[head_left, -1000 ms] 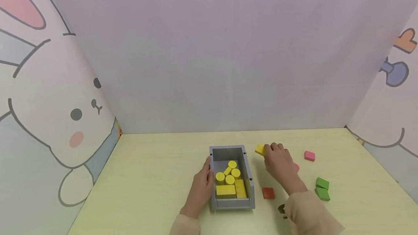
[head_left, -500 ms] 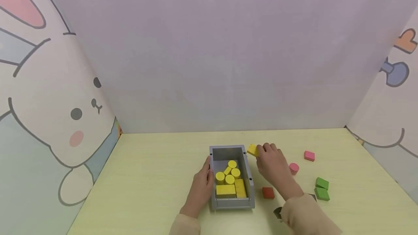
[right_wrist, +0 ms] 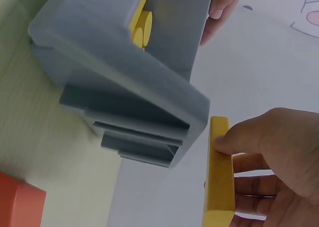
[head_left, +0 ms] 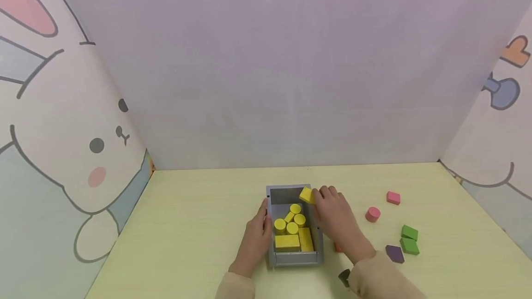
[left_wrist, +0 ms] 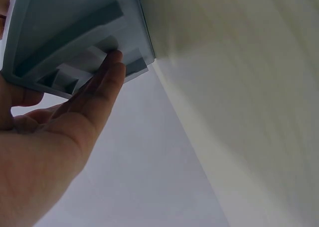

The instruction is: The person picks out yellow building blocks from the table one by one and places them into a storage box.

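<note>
A grey plastic bin (head_left: 296, 258) stands on the table, holding several yellow cylinders (head_left: 292, 228) and yellow rectangular blocks (head_left: 287, 242). My left hand (head_left: 254, 241) grips the bin's left wall, fingers along the outside and thumb at the rim; the left wrist view has those fingers (left_wrist: 107, 85) against the ribbed side. Over the bin's far right corner, my right hand (head_left: 337, 216) pinches a flat yellow block (head_left: 306, 195) between thumb and fingers. In the right wrist view this block (right_wrist: 218, 177) is apart from the bin's wall.
Right of the bin lie a red block (head_left: 338, 247), partly hidden by my right arm, a pink cylinder (head_left: 372, 214), a pink block (head_left: 393, 198), two green blocks (head_left: 409, 245) and a dark purple block (head_left: 395, 254). A curtain (head_left: 291, 82) closes off the table's back.
My right hand has moved left with the yellow block, from beside the bin to over its far right corner. The purple block and pink cylinder have come into sight. My left hand stays put.
</note>
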Tool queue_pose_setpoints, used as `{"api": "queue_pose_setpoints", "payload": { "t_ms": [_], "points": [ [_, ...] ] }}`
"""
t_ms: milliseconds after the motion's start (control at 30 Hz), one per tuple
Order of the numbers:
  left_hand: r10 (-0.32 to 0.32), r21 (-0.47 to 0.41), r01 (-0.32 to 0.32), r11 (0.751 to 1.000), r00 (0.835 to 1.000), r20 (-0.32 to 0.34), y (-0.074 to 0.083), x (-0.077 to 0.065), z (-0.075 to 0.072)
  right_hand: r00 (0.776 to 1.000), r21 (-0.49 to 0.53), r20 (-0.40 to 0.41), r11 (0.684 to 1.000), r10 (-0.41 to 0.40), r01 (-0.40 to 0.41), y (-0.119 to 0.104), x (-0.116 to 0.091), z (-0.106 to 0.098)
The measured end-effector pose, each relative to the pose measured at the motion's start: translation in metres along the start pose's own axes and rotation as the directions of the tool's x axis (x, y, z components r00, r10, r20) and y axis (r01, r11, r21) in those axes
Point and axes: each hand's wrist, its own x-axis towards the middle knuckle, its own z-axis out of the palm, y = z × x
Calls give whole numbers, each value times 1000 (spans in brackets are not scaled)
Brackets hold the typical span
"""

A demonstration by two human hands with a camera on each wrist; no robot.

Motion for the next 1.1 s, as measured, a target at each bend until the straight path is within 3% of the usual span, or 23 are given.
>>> {"api": "queue_pose_setpoints", "payload": {
  "t_ms": [200, 433, 633, 867, 1100],
  "points": [
    [16, 1, -16, 1000, 1000, -9, 2, -1, -2, 998, 21, -45, 999, -48, 49, -14, 0, 2],
    [24, 11, -24, 1000, 1000, -14, 1, 0, -2, 997, 49, -34, 997, -64, 65, -29, -1, 6],
    [34, 41, -33, 999, 999, -21, -1, 0, 0, 998, 62, 22, 996, -61, 60, -40, -3, 12],
    [-8, 27, 8, 1000, 1000, -2, 1, 0, -2, 997, 77, 63, 996, -51, 46, -49, -2, 13],
    [-11, 28, 11, 1000, 1000, 1, 1, 0, -2, 994, 89, 104, 996, -39, 30, -53, -3, 17]
  ]
}}
